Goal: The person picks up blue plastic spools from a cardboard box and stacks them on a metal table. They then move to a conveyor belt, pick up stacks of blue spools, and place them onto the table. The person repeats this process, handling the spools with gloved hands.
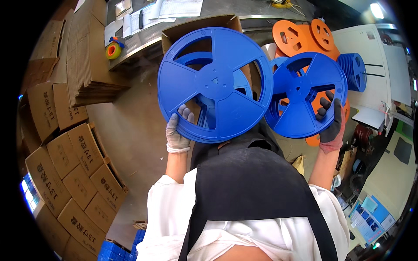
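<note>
- Blue reels (235,114): held up in front of you, one set per hand; the layered rims suggest more than one disc in each.
- Your left hand (177,138), pale glove: gripping the lower left rim of the left reel (214,80), fingertips showing at its window.
- Your right hand (333,126), dark glove with a pink cuff: fingers curled round the lower right rim of the right reel (300,87), tips visible through its window.
- Inner edges overlap in view; cannot tell whether they touch.
- Risk, judged: far side of either set could tip down. Cause: each hold sits at one outer edge, off the hub.
- Risk: layers may slide apart and one drop. Cause: smooth plastic, should your pinch slacken.
- Risk: rims could knock together if your wrists turn inward.
- Behind the left reel: open cardboard box (198,26), mostly hidden; a dipping rim might catch its edge.
- Behind the right reel: orange reels (285,37); a backward swing might bump them.
- Farther out: blue stack (358,71) by the white machine; workbench (146,37) with papers (178,8); cartons (74,191) to your left.
</note>
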`<state>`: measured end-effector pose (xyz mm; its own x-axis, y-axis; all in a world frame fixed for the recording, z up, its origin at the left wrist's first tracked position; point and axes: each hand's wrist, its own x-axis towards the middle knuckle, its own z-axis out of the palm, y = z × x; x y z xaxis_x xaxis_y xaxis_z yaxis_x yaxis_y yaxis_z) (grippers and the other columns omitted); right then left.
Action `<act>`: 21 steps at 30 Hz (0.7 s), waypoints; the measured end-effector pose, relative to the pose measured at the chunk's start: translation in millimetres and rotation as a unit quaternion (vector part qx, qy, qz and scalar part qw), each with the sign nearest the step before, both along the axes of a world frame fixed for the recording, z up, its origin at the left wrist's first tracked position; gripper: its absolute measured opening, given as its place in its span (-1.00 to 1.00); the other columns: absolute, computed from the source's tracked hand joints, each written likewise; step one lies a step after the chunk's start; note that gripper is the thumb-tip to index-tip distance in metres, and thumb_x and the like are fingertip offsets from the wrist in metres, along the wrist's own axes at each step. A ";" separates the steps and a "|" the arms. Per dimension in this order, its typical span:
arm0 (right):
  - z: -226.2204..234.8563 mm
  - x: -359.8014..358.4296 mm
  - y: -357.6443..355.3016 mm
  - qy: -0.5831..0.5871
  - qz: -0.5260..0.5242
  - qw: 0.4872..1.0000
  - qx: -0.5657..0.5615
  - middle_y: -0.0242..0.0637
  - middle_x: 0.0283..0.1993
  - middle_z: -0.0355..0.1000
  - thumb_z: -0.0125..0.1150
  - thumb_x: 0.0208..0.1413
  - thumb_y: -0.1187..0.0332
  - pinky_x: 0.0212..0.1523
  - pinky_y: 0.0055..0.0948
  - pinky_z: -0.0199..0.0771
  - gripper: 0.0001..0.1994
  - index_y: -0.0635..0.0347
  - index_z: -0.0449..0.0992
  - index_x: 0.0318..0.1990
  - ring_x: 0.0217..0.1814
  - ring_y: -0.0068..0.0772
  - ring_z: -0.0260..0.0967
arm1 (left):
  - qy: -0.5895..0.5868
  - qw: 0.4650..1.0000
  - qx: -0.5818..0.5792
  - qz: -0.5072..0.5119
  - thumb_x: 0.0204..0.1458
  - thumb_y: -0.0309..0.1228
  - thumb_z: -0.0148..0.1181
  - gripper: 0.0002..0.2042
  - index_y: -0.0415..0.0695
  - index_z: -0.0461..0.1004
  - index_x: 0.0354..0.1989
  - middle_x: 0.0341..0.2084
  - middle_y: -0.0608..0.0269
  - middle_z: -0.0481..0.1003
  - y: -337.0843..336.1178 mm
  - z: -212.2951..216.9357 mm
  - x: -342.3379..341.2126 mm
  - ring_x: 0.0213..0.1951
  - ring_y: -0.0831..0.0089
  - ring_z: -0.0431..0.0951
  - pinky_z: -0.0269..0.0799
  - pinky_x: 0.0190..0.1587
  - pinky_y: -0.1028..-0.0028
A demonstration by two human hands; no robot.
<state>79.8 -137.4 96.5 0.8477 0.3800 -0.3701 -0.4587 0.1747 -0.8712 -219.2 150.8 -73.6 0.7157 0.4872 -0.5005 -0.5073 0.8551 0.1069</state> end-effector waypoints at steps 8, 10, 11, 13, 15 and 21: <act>12.8 -6.4 22.4 -0.031 -0.008 0.996 -0.086 -0.10 0.15 0.29 -0.13 0.26 0.08 -0.03 -0.43 0.41 -0.50 0.26 0.20 0.20 0.03 -0.29 0.36 | -0.039 0.999 0.008 0.031 0.05 -0.49 0.14 -0.72 -0.28 0.37 -0.06 -0.14 0.11 0.49 12.5 11.2 -3.8 -0.07 0.26 0.52 0.50 0.02 0.25; 9.7 -9.6 28.6 -0.029 -0.019 0.995 -0.097 -0.10 0.16 0.28 -0.12 0.25 0.06 -0.03 -0.42 0.42 -0.49 0.26 0.19 0.21 0.03 -0.28 0.36 | 0.007 0.999 0.039 0.031 0.07 -0.44 0.14 -0.73 -0.26 0.37 -0.07 -0.17 0.15 0.48 13.1 20.0 -2.4 -0.10 0.29 0.52 0.50 -0.01 0.30; 15.7 -8.1 25.4 -0.038 -0.033 0.992 -0.112 -0.10 0.16 0.28 -0.12 0.25 0.05 -0.03 -0.42 0.42 -0.48 0.25 0.19 0.21 0.03 -0.28 0.36 | 0.017 0.998 0.059 0.032 0.07 -0.43 0.14 -0.72 -0.25 0.37 -0.07 -0.18 0.18 0.47 10.3 24.1 2.0 -0.12 0.31 0.51 0.49 -0.02 0.31; 3.8 0.7 13.2 -0.023 0.022 0.999 -0.023 -0.12 0.17 0.28 -0.14 0.23 -0.01 -0.06 -0.36 0.45 -0.42 0.24 0.16 0.24 -0.03 -0.30 0.38 | 0.028 0.995 0.096 0.031 0.07 -0.41 0.14 -0.71 -0.24 0.35 -0.06 -0.20 0.23 0.45 9.0 33.5 1.5 -0.15 0.36 0.50 0.47 -0.05 0.32; 5.5 -2.1 20.7 -0.043 0.009 0.999 -0.023 -0.14 0.11 0.33 -0.11 0.23 0.02 -0.14 -0.37 0.49 -0.43 0.26 0.14 0.25 -0.11 -0.31 0.41 | 0.091 0.988 0.120 0.031 0.06 -0.39 0.14 -0.71 -0.24 0.33 -0.07 -0.23 0.28 0.41 6.6 47.0 8.1 -0.22 0.44 0.44 0.42 -0.10 0.37; -4.5 1.4 12.3 -0.044 0.069 0.985 0.151 -0.15 -0.02 0.44 -0.05 0.23 0.05 -0.33 -0.50 0.54 -0.44 0.30 0.15 0.21 -0.20 -0.35 0.50 | 0.129 0.948 0.288 0.044 -0.01 -0.45 0.19 -0.77 -0.22 0.34 -0.21 -0.35 0.26 0.33 3.8 53.4 14.7 -0.38 0.50 0.33 0.30 -0.33 0.46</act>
<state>81.2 -125.0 92.0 0.8037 0.5757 -0.1507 -0.4219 0.3726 -0.8266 -204.5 154.6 -20.2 0.5489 0.7853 -0.2864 -0.4673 0.5724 0.6738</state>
